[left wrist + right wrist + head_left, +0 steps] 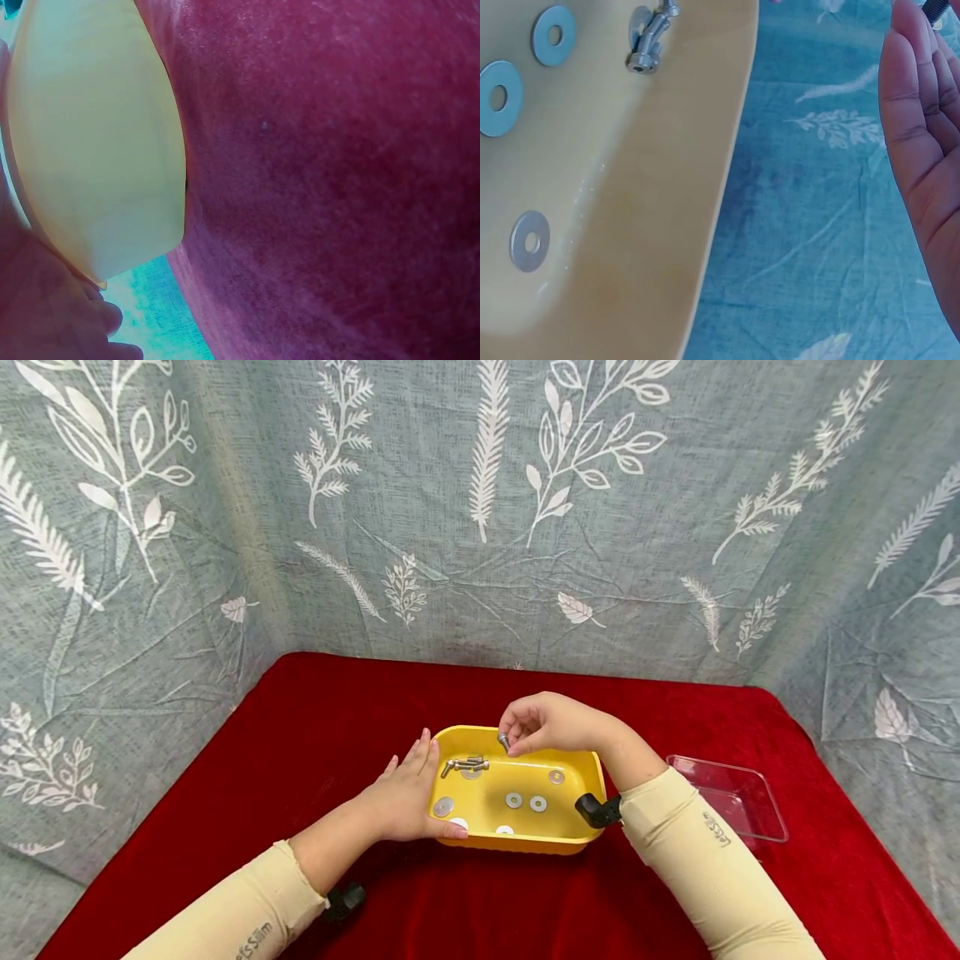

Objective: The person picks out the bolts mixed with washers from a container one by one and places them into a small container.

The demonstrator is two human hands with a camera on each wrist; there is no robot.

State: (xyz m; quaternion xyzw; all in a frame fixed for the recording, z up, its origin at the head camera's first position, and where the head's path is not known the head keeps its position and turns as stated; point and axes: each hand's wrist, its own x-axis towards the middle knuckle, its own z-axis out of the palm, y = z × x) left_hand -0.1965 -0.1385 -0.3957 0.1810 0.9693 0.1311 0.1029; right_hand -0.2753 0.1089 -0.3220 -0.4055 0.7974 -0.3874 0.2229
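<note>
A yellow plastic tray (525, 841) sits on the red cloth, with several flat metal washers (537, 804) spread over its floor. Toward its back left, several socket head bolts (467, 765) lie in a small pile. My left hand (401, 797) rests against the tray's left end, fingers straight along the outside and thumb at the front rim. Above the back wall, my right hand (551, 724) pinches a bolt (503, 742) between thumb and fingers. In the right wrist view only the threaded part of that bolt (935, 9) shows, at the top edge.
A clear plastic box (731, 795) stands to the right of the tray, partly behind the right sleeve (697, 843). The red cloth (360, 710) covers the table. A patterned grey-green curtain (450, 527) hangs behind it and along both sides.
</note>
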